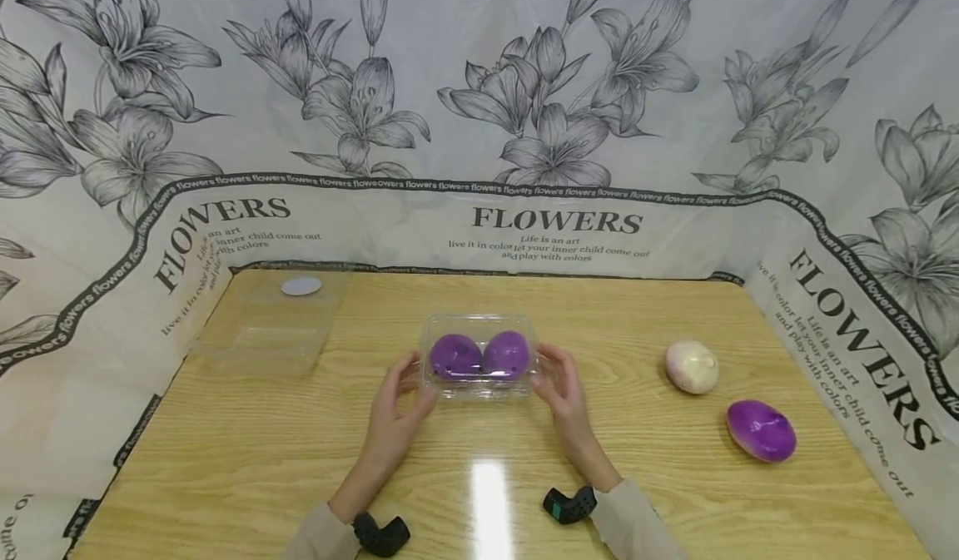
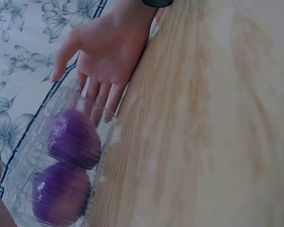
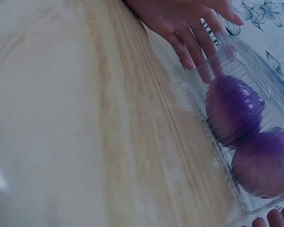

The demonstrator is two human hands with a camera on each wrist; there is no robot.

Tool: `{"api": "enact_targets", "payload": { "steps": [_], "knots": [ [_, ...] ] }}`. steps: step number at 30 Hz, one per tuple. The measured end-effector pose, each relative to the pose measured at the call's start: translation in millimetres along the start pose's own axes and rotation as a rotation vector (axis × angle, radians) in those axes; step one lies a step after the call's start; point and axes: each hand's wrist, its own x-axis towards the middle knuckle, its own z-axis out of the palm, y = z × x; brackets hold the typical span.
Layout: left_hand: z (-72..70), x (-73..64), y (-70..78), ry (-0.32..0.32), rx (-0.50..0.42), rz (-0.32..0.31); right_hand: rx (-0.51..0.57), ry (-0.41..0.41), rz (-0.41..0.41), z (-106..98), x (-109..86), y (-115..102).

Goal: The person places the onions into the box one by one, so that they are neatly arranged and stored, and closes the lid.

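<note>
Head: box, cloth w/ "FLOWERS"

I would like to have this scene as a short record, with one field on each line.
Clear box: between the hands, with two purple items side by side inside
Left hand: at the box's left end
Right hand: at its right end
Far left: clear container, white oval label
Right side: pale round item; purple oval item, nearer the person
Backdrop: flower-printed cloth
</note>
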Motion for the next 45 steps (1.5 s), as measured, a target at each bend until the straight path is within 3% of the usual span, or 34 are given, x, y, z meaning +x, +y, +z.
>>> {"api": "enact_targets", "payload": {
  "steps": [5,13,24,30,33,40,45],
  "knots": [
    [0.5,1.7,-0.9,-0.064,0.04,-0.029,-0.056,-0.097,0.041,6.4,-0.9,0.1],
    [6.0,16.3,-6.1,-0.079,-0.01,-0.041,-0.1,-0.018,0.1,18.9,9.6,2.3],
    [22.9,67.5,-21.0,-0.061,-0.184,-0.078,-0.089,0.051,0.108,23.7,60.5,19.0],
    [28.3,95.3,-28.9,-0.049,-0.311,-0.065,-0.119,0.05,0.118,30.7,79.5,0.5],
    [28.4,105.8,-31.3,-0.057,-0.327,-0.07,-0.148,0.059,0.111,32.7,89.3,-1.4],
    [30.2,119.9,-35.4,-0.064,-0.336,-0.098,-0.113,0.072,0.112,26.9,114.5,26.9],
    [31.3,122.3,-36.7,-0.043,-0.315,-0.119,-0.111,0.085,0.121,26.2,120.6,40.6]
  ]
}}
